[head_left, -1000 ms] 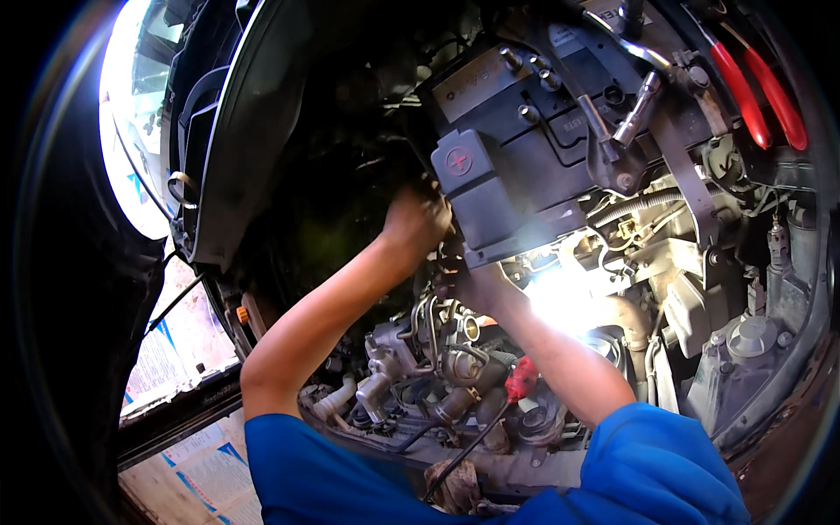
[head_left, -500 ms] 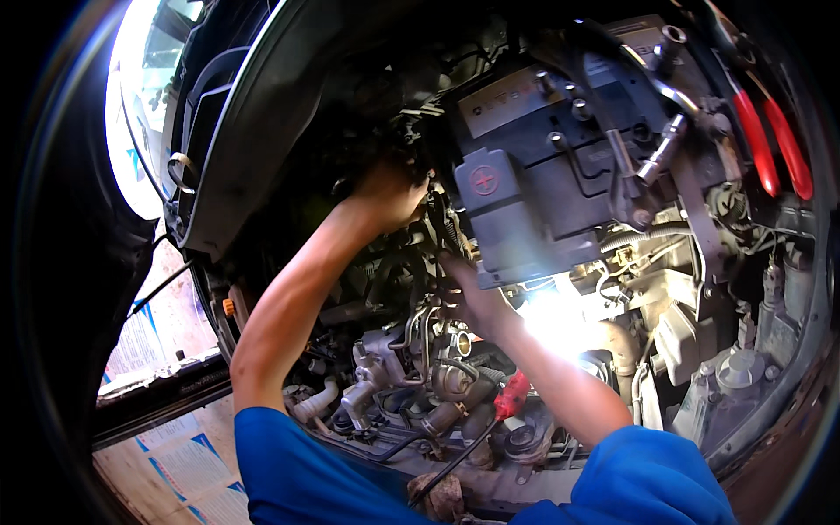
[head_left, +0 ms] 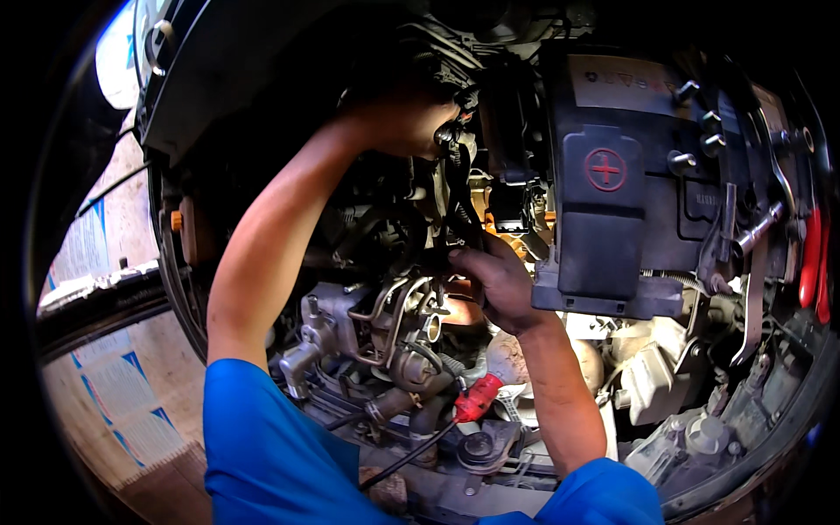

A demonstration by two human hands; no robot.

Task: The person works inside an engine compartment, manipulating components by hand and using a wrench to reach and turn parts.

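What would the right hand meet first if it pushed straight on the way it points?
Probably the black wiring bundle just above the right hand; depth is unclear in the dark bay.

a single view is given, taken from the head and aimed steeply down into an open engine bay at close range. the black box-shaped car battery [head_left: 630,192] is seen near, with edges bent by the fisheye rim.

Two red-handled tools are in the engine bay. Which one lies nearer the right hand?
The red-handled screwdriver, lying low among the hoses just below the right hand. The red-handled pliers sit far off at the bay's right edge, beyond the battery.
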